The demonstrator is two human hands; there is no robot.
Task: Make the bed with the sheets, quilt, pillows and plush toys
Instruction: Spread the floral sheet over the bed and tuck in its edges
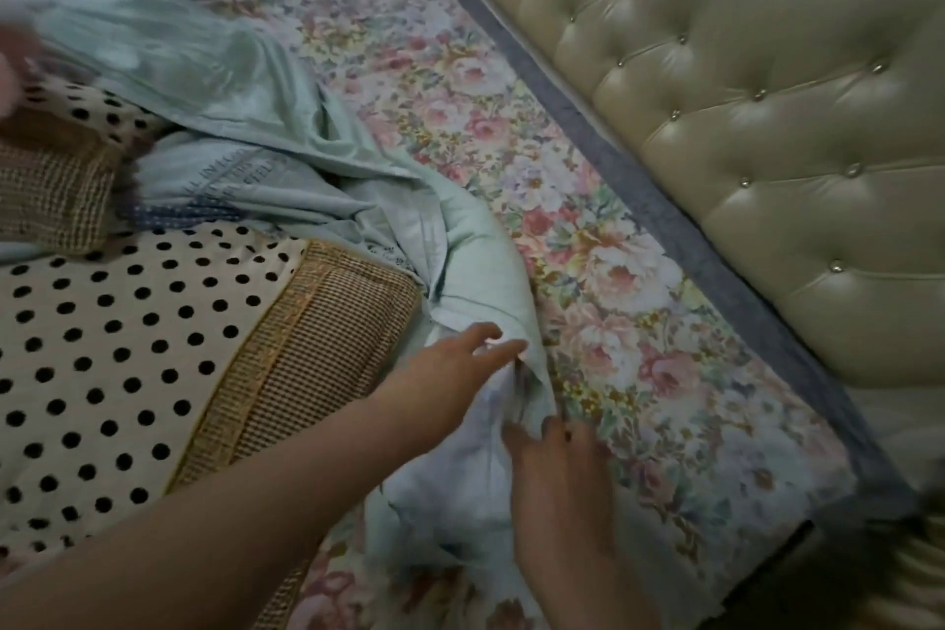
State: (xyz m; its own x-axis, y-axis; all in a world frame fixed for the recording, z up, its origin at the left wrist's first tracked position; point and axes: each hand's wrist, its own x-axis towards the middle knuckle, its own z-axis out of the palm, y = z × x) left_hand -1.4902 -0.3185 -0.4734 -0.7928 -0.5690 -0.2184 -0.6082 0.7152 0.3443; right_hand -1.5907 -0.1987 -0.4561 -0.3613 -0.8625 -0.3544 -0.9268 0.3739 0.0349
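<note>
Bed, viewed from the near side. The floral sheet (613, 281) lies flat over the mattress, and its grey border (659, 220) runs along the cream tufted headboard (741, 118) on the right.

The pale green quilt (245, 82) is bunched, not spread. It runs from the far left down to the near centre, on top of the sheet.

Two polka-dot pillows lie on the left: the near pillow (128, 348) touches the quilt's edge, and the far pillow (61, 159) is partly under the quilt.

The left hand (450, 373) has its fingers straight and spread, with the fingertips touching the quilt's near fold. The right hand (560, 481) is just beside it, fingertips bent against the same fold. Whether it pinches the cloth cannot be told.

A blurred shape shows at the far left edge and cannot be identified.
</note>
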